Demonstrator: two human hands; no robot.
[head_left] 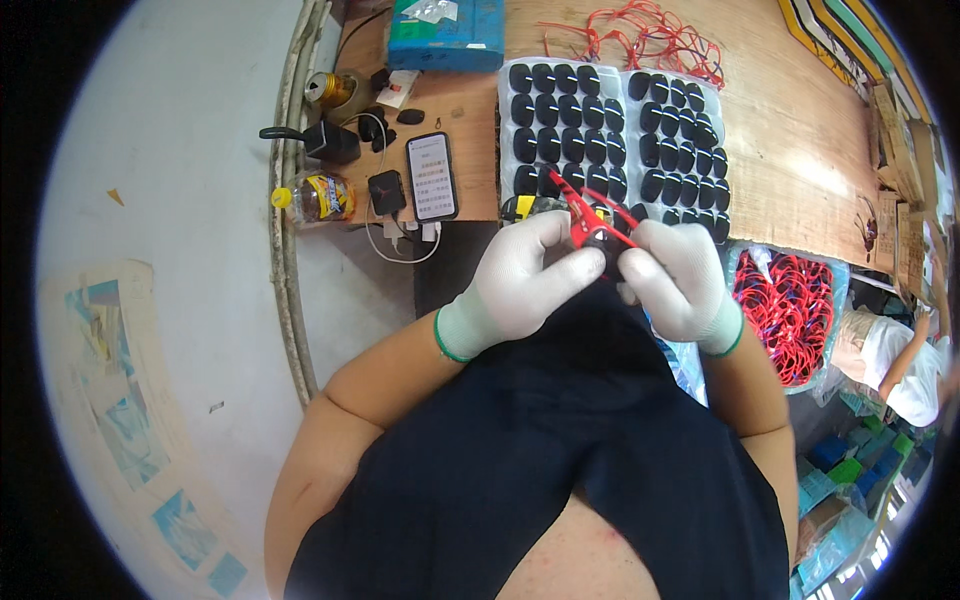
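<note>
Between my two gloved hands is a red glasses frame [583, 212], tilted, its temples pointing up and away. My left hand [525, 278], in a white glove with a green cuff, pinches it from the left with thumb and fingers. From the right, my right hand [682, 278] has its thumb and fingers closed on the other side of the frame. Something dark shows at the frame between the thumbs, probably a lens, partly hidden. Just beyond my hands lie two white trays, a left tray [507, 95] and a right tray [712, 100], holding rows of dark lenses.
Red frames [660, 35] lie in a tangle behind the trays, near a blue box [447, 40]. At the left are a phone [432, 178], a bottle [325, 197] and a can [328, 90]. More red frames fill a lined bin [785, 315] at the right; beyond it is another person [905, 370].
</note>
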